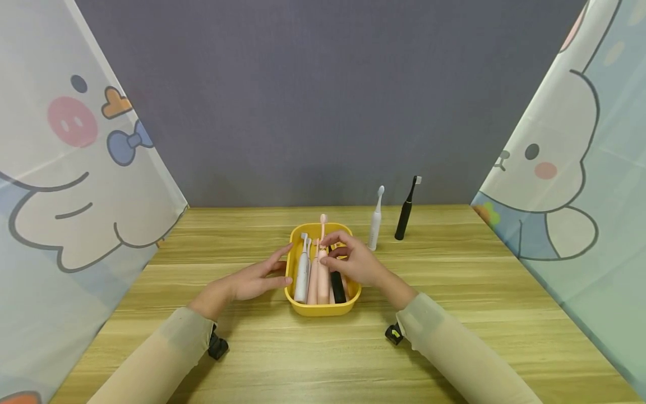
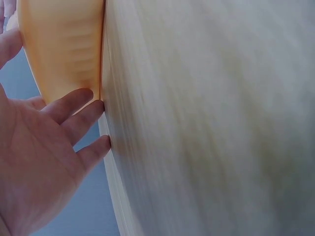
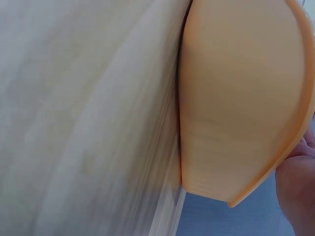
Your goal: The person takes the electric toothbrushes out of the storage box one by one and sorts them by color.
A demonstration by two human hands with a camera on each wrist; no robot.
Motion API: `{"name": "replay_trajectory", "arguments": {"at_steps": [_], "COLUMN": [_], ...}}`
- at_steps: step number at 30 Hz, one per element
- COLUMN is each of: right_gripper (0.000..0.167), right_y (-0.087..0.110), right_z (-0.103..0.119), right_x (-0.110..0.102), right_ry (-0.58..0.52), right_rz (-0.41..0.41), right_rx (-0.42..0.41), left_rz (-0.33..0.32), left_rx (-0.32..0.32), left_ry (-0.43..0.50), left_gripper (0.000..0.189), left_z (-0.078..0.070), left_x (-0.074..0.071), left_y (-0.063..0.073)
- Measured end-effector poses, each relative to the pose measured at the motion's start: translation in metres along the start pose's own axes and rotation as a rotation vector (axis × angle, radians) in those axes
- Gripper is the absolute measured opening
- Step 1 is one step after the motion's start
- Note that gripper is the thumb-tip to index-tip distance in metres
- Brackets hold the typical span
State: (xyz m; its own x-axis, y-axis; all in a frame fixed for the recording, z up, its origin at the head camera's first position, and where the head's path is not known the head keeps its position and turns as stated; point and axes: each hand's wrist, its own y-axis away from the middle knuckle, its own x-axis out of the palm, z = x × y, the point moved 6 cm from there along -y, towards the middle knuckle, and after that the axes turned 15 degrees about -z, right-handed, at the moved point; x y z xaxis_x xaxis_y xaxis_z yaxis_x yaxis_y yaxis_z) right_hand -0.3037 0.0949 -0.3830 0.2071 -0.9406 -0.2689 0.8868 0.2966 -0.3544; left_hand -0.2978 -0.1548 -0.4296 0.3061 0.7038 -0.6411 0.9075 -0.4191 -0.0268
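Observation:
A yellow plastic basket (image 1: 323, 310) stands on the table, with several electric toothbrushes leaning inside. My right hand (image 1: 355, 262) reaches over its right rim and pinches a pink electric toothbrush (image 1: 323, 280) near the neck. Beside that one lie a white toothbrush (image 1: 301, 278) on the left and a black toothbrush handle (image 1: 337, 287) on the right, partly covered by the hand. Against the basket's left side rests my left hand (image 1: 254, 280), fingers spread. The left wrist view shows its fingers (image 2: 74, 104) by the basket wall (image 2: 61, 44); the right wrist view shows mostly basket wall (image 3: 236, 98).
Behind and right of the basket, a white electric toothbrush (image 1: 375, 227) and a black one (image 1: 404, 219) stand upright on the wooden table (image 1: 454, 314). A grey panel (image 1: 323, 101) closes off the back, and cartoon-printed cloths (image 1: 75, 196) hang at both sides.

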Motion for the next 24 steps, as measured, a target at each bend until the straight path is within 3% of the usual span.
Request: {"name": "replay_trajectory", "arguments": {"at_steps": [5, 9, 14, 24], "right_gripper": [0.044, 0.053, 0.048, 0.048], "right_y": [0.0021, 0.003, 0.0047, 0.0103], "right_z": [0.0034, 0.0027, -0.0001, -0.0011], "right_x": [0.0011, 0.0016, 0.0019, 0.0049], "right_ry": [-0.071, -0.06, -0.005, -0.052], "right_rz": [-0.01, -0.003, 0.026, 0.143], "right_rx": [0.029, 0.049, 0.078, 0.17], "left_rz": [0.001, 0.0, 0.0, -0.002], "left_rx": [-0.009, -0.012, -0.011, -0.001], "left_ry": [0.005, 0.005, -0.001, 0.0], "left_gripper": [0.094, 0.094, 0.094, 0.094], "left_z": [-0.0003, -0.0003, 0.0003, 0.0], "left_x": [0.0, 0.0, 0.0002, 0.0003], "left_y": [0.0001, 0.0003, 0.0003, 0.0008]}}
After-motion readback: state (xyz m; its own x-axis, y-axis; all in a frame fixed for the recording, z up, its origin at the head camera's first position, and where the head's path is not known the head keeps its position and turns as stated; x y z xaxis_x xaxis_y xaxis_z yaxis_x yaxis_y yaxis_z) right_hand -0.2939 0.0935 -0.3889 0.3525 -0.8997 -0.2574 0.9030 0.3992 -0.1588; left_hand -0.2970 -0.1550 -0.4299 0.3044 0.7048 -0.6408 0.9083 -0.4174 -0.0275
